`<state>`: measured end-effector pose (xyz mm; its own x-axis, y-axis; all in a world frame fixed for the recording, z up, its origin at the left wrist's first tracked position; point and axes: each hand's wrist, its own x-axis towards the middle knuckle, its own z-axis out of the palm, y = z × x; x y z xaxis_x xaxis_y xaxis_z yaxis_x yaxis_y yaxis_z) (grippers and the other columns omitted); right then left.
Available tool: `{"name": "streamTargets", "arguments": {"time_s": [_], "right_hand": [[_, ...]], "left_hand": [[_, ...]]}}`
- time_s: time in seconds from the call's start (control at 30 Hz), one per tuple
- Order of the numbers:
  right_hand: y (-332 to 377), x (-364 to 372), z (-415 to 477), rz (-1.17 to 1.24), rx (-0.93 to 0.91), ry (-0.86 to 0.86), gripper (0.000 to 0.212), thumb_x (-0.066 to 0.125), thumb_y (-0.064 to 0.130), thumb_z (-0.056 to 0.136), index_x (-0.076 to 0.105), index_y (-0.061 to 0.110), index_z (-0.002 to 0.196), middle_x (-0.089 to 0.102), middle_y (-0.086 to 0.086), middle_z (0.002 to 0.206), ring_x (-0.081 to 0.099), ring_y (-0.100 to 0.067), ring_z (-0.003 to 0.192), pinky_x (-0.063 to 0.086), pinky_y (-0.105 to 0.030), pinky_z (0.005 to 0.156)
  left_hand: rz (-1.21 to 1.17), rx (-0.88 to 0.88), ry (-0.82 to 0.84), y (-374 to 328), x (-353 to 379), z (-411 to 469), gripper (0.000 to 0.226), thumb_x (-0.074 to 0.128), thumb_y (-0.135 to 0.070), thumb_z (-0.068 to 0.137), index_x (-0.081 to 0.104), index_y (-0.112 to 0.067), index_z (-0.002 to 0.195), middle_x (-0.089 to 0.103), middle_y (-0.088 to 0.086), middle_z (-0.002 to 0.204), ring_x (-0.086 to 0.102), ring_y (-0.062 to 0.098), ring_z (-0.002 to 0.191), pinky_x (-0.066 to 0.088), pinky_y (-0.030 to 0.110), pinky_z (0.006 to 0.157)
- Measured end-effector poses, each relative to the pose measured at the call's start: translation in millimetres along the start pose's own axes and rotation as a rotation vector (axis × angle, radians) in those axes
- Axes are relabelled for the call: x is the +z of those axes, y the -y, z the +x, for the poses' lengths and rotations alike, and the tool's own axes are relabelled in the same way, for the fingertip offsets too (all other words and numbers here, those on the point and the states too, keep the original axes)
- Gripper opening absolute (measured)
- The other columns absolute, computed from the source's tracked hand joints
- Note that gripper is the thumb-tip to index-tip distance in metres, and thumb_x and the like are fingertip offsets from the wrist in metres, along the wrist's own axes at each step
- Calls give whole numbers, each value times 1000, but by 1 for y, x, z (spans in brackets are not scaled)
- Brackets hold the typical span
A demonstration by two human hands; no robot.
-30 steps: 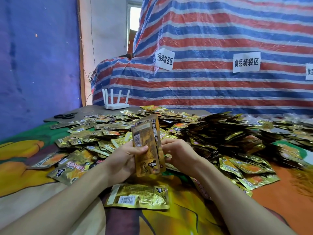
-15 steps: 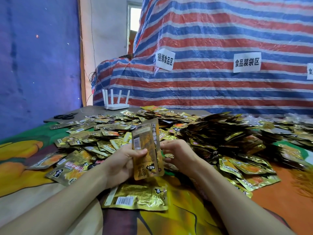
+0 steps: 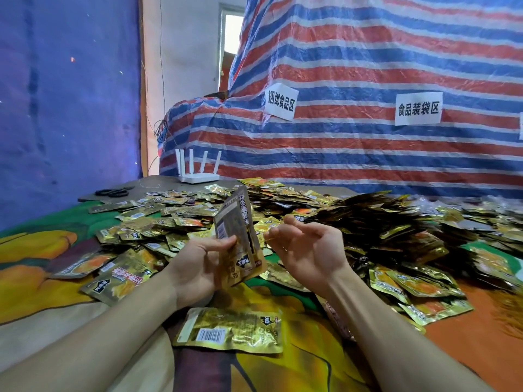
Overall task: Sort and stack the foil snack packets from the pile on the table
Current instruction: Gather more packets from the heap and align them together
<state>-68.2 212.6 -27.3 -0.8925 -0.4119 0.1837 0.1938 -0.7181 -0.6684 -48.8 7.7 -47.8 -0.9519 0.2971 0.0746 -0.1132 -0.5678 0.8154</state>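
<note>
A large pile of gold foil snack packets (image 3: 368,222) spreads across the table from the left to the far right. My left hand (image 3: 198,264) grips a small upright stack of gold packets (image 3: 240,233), thumb across the front. My right hand (image 3: 308,247) hovers just right of the stack, palm turned up, fingers loosely spread, holding nothing. One gold packet (image 3: 232,331) lies flat, barcode up, on the cloth close to me, below both hands.
A colourful printed cloth (image 3: 42,278) covers the table. A white router (image 3: 198,172) and black scissors (image 3: 113,191) sit at the far left edge. A striped tarpaulin (image 3: 368,66) with white paper labels rises behind the pile; a blue sheet hangs on the left.
My right hand has let go of the stack and pulled away to the right, opening palm up. The left hand keeps the stack, now tilted more.
</note>
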Motion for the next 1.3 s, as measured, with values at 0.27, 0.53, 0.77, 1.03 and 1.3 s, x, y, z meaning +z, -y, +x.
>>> {"name": "streamTargets", "arguments": {"time_s": [0.27,0.53,0.77,1.03,1.3], "right_hand": [[-16,1,9,-377,-59,-95,61,47,-21,92,66,23,130,71,-17,119,75,-21,78,58,-28,58],[-29,7,5,-495,-50,-123,72,78,-18,69,68,26,125,64,-23,125,74,-35,100,62,-40,70],[-63,23,5,-608,-67,-19,88,87,-10,64,60,34,135,58,-12,120,76,-19,92,62,-35,73],[-62,23,7,-522,-183,-5,68,41,-17,94,70,36,126,66,-10,127,74,-32,101,64,-41,73],[-61,26,3,-621,-334,-58,82,76,-16,76,58,32,140,76,-3,111,76,-25,95,63,-36,68]], "left_hand": [[-16,20,-57,3,5,3,45,58,-8,83,60,-3,127,69,24,119,67,39,112,56,54,91],[-156,214,-382,-1,0,15,32,47,-7,103,55,-5,134,69,19,119,65,32,109,51,49,90],[-153,212,-416,2,12,11,29,51,-19,103,56,-10,130,71,24,113,71,43,97,58,53,74],[-63,219,-331,9,16,13,32,51,-23,102,57,-16,133,71,16,119,69,35,109,59,47,82],[-51,117,-253,14,20,8,33,55,-19,100,58,-13,132,74,14,114,73,29,101,60,36,69]]}}
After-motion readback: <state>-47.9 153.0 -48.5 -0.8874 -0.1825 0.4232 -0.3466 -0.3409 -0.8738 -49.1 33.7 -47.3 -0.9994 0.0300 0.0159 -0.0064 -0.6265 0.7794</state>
